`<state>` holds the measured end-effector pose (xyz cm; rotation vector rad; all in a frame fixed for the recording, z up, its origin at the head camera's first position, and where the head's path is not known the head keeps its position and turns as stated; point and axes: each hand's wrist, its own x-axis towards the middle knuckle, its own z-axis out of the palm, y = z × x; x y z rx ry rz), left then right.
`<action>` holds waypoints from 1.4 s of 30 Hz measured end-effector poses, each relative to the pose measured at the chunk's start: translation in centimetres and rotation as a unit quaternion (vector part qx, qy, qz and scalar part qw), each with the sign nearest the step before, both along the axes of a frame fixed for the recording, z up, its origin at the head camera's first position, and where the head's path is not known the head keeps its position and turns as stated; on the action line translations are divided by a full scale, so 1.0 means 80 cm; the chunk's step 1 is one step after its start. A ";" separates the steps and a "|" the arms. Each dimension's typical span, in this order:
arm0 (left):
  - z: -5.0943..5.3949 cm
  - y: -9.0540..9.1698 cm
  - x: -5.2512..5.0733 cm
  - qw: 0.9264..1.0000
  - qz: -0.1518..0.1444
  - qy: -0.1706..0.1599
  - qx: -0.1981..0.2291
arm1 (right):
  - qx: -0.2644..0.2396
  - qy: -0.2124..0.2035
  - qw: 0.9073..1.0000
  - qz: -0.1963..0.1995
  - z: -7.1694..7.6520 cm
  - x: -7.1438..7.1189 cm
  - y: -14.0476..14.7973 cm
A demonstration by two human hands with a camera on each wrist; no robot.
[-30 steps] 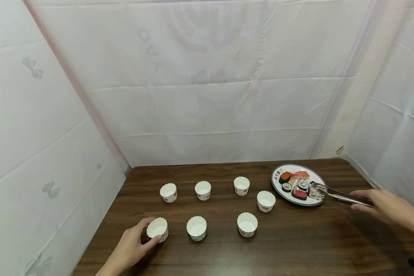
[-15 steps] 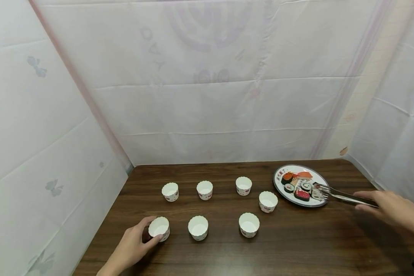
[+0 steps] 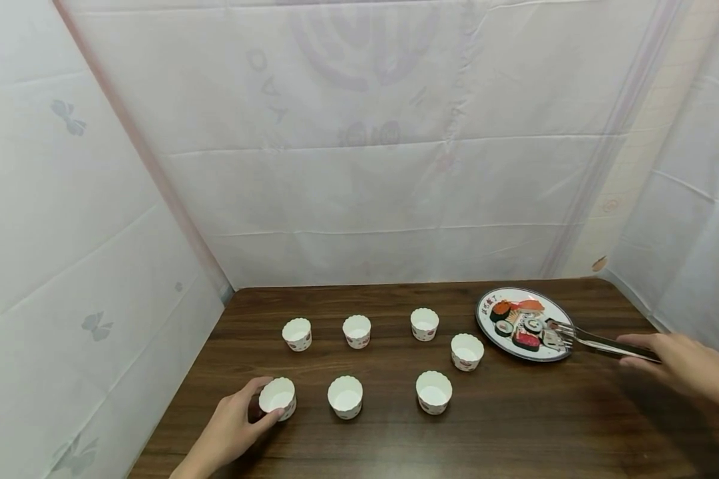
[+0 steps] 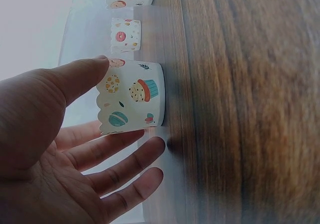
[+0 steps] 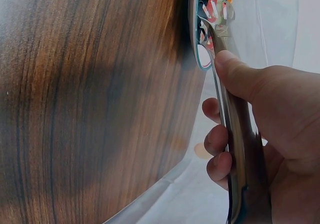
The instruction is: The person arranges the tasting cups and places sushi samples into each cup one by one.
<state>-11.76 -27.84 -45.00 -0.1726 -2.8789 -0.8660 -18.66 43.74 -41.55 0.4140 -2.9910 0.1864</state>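
Note:
At the front left, my left hand [image 3: 238,414] holds a white paper baking cup [image 3: 278,398], thumb at its rim and fingers round the far side. In the left wrist view the cup [image 4: 131,95] shows printed cupcakes and stands on the table. My right hand [image 3: 674,359] grips metal serving tongs [image 3: 599,344] by the handles. Their slotted ends lie over the right edge of an oval plate [image 3: 485,320] bearing colourful sushi images. Whether anything is between the tong ends, I cannot tell. In the right wrist view, the thumb and curled fingers press the tongs [image 5: 237,139] from both sides.
More paper cups stand upright on the brown wooden table [image 3: 383,452]: three along the back, including a back-left cup [image 3: 297,334], one cup [image 3: 467,352] near the plate, and two in front, including a middle cup [image 3: 345,396]. White cloth [image 3: 335,199] walls the table's back and sides.
The whole scene has shifted slightly right in the head view. Both hands keep their places at the cup and the tongs; nothing else has visibly moved.

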 end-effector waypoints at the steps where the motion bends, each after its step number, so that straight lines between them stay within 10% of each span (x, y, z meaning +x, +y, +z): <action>1: 0.000 0.000 0.000 1.000 0.000 -0.002 0.001 | 0.000 0.000 1.000 0.000 0.000 0.000 0.000; 42: -0.001 0.000 -0.001 1.000 0.002 -0.004 0.015 | 0.011 0.059 0.997 0.049 0.061 -0.021 -0.048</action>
